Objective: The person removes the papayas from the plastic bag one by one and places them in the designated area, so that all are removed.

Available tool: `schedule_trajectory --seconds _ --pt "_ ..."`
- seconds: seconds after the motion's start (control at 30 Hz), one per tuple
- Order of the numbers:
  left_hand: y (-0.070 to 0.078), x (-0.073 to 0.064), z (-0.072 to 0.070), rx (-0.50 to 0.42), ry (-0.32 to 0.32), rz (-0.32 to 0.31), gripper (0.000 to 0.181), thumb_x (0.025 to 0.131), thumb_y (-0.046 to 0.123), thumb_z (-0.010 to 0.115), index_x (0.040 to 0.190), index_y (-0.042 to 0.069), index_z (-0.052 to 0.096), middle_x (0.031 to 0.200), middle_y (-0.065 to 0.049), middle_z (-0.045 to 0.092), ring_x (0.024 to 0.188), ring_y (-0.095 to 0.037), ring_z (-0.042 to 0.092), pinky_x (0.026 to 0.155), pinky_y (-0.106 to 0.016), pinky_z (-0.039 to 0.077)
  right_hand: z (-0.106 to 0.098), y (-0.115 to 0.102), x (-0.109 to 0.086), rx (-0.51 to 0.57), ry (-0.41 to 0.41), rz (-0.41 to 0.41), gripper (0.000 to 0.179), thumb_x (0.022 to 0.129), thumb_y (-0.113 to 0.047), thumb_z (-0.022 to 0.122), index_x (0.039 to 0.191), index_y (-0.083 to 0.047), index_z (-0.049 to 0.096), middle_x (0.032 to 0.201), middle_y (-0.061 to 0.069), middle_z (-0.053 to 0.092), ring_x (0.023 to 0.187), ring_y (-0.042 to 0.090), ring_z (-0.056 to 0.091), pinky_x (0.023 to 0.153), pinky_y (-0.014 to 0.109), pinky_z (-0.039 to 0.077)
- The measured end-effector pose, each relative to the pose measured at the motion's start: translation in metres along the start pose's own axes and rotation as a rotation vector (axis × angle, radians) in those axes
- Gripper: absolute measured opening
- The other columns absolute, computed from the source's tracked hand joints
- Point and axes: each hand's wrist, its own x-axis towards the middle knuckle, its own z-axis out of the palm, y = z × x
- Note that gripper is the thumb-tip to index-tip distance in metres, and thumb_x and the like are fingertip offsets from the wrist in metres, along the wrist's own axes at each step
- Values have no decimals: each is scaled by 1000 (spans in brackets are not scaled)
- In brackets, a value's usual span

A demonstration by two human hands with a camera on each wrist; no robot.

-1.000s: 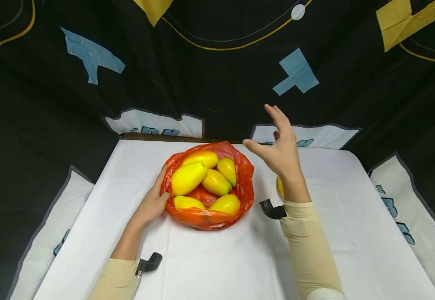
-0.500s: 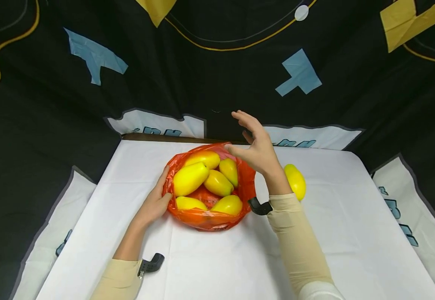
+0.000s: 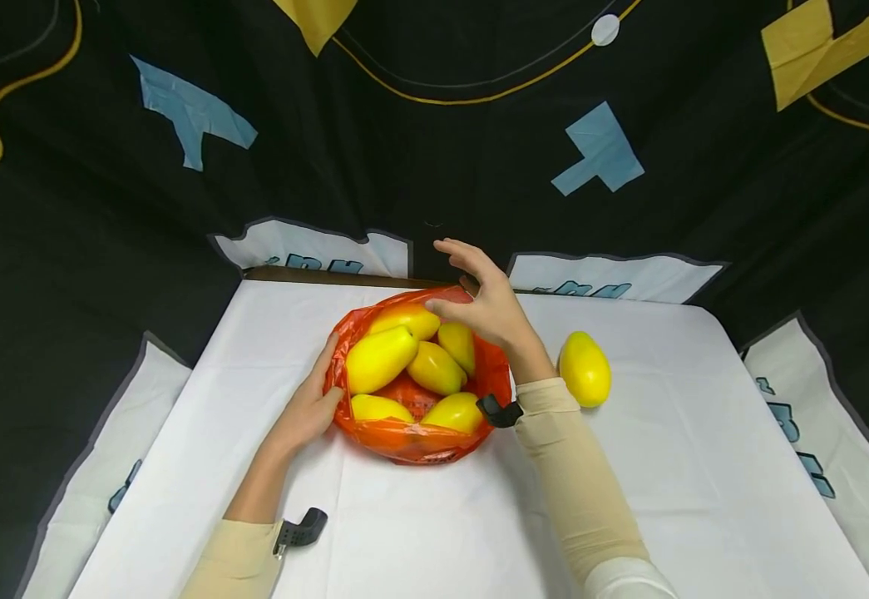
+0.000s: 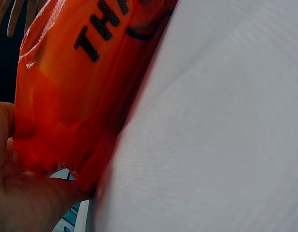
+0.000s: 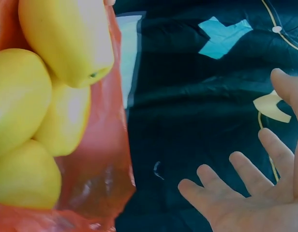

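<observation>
A red plastic bag (image 3: 404, 449) stands on the white-covered table with its mouth open upward. Several yellow mangoes (image 3: 382, 359) lie inside it. At the bag's left side my left hand (image 3: 305, 408) grips the plastic; the left wrist view has the thumb (image 4: 47, 195) against the bag's lower edge. My right hand (image 3: 485, 304) is raised over the far right part of the bag, fingers spread and holding nothing. In the right wrist view its palm and fingers (image 5: 250, 179) are apart from the bag. One loose mango (image 3: 585, 369) lies on the table to the right.
The white table cover (image 3: 673, 449) reaches around the bag on all sides. Behind the table hangs a black cloth (image 3: 434, 166) with blue and yellow patches. A black wrist mount (image 3: 303, 527) sits on the left sleeve, another (image 3: 500, 411) on the right.
My right hand has moved left and slightly down, from beside the bag to over its far right part. The loose mango is now uncovered by the arm. My left hand has stayed on the bag.
</observation>
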Motion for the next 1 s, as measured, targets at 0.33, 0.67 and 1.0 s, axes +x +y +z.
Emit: schedule_trajectory --seconds 0.33,0.67,1.0 --pt "-6 -2 2 9 -6 -8 80 95 4 40 155 41 1 162 13 3 147 -20 6 116 -54 12 26 39 6 91 -135 68 55 80 -13 78 132 -13 58 141 5 47 128 35 42 106 54 37" --pt "10 -2 -3 2 -9 11 79 95 1 42 158 29 3 163 5 4 147 -23 7 116 -54 10 59 68 13 8 -272 51 54 78 -33 80 128 -23 63 130 -11 55 124 28 45 103 50 41" --pt "-4 2 -2 15 -3 -8 80 96 7 41 154 44 1 162 11 4 147 -23 10 115 -57 13 79 74 11 -125 -360 87 54 77 -33 81 128 -24 64 132 -18 52 123 21 46 100 40 45"
